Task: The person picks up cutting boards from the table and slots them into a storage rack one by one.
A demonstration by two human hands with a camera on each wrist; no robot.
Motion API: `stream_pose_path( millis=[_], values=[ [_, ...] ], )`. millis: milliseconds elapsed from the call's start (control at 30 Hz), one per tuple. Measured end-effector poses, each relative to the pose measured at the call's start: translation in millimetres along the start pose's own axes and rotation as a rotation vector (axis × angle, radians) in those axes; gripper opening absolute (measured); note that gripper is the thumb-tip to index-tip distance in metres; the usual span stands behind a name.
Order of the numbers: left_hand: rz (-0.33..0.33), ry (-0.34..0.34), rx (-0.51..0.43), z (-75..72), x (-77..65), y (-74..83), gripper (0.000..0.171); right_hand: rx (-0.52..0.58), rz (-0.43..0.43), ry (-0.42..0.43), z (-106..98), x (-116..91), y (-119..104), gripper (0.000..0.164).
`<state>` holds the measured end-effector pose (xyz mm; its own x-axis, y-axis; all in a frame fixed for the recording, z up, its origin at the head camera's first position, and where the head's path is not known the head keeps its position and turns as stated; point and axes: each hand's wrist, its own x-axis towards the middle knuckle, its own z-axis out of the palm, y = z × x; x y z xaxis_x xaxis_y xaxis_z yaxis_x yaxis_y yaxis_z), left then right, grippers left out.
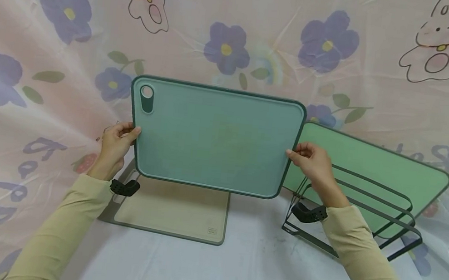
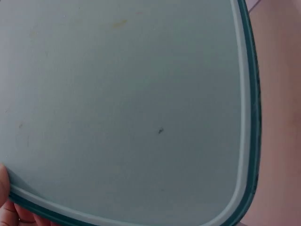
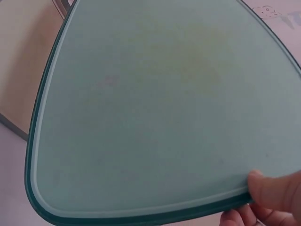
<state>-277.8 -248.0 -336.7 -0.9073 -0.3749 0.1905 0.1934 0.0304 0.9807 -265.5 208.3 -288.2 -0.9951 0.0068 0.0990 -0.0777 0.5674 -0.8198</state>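
Note:
Both hands hold up a teal cutting board (image 1: 216, 139) with a dark green rim and a handle hole at its upper left corner. My left hand (image 1: 114, 146) pinches the board's left edge, thumb on the near face. At the opposite short edge, my right hand (image 1: 314, 163) pinches it the same way. Faint yellowish stains mark the face in the right wrist view, where the right thumb (image 3: 273, 190) presses near the rim. Below and behind lies a beige cutting board (image 1: 175, 212) with a grey rim, partly hidden by the teal one.
At the right stands a black wire rack (image 1: 397, 213), with a light green board (image 1: 389, 175) leaning upright in it. A white cloth (image 1: 244, 261) covers the table. Behind hangs a pink sheet (image 1: 271, 8) printed with flowers and rabbits.

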Motion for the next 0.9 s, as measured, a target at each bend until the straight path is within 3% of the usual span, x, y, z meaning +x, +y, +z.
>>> stream_pose_path(
  millis=[100, 367, 500, 600, 900],
  values=[
    [0.000, 0.006, -0.023, 5.5, 1.2, 1.3, 0.010, -0.004, -0.009, 0.009, -4.6, 1.8, 0.3, 0.047],
    [0.022, 0.003, 0.023, 21.2, 4.1, 2.7, 0.011, 0.014, -0.005, 0.026, -17.5, 7.1, 3.5, 0.048],
    [0.042, -0.005, 0.024, 30.9, 5.6, 2.6, 0.019, 0.026, -0.005, 0.038, -22.3, 9.2, 8.0, 0.050],
    [0.047, -0.025, 0.010, 37.6, 7.6, 2.3, 0.025, 0.018, -0.002, 0.056, -25.4, 10.2, 11.5, 0.048],
    [0.024, -0.081, 0.008, 52.6, 15.0, -0.7, 0.020, 0.013, 0.016, 0.082, -37.7, 11.3, 18.4, 0.052]
  ],
)
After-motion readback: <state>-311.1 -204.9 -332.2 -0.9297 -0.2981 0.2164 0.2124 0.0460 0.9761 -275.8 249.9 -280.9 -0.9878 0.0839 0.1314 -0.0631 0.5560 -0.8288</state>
